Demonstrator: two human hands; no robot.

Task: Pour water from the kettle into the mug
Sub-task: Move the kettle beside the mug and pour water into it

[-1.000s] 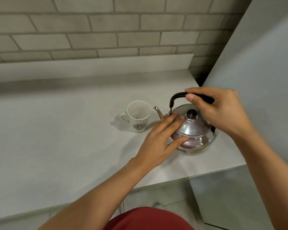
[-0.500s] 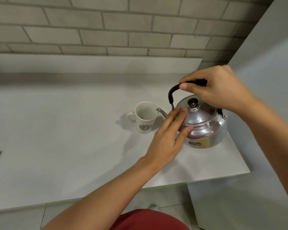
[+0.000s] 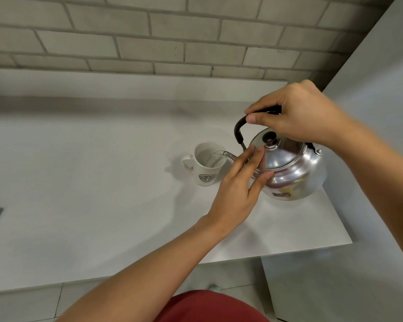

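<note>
Now kettle [image 3: 291, 173] tilts further, spout over mug [image 3: 207, 167].

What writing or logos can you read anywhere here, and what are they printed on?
Round dark emblem on the white mug: ring lettering, too blurred to read with certainty.
Small dark mark low on the steel kettle: too blurred to read.
No other text shows on the counter or brick wall.
</note>
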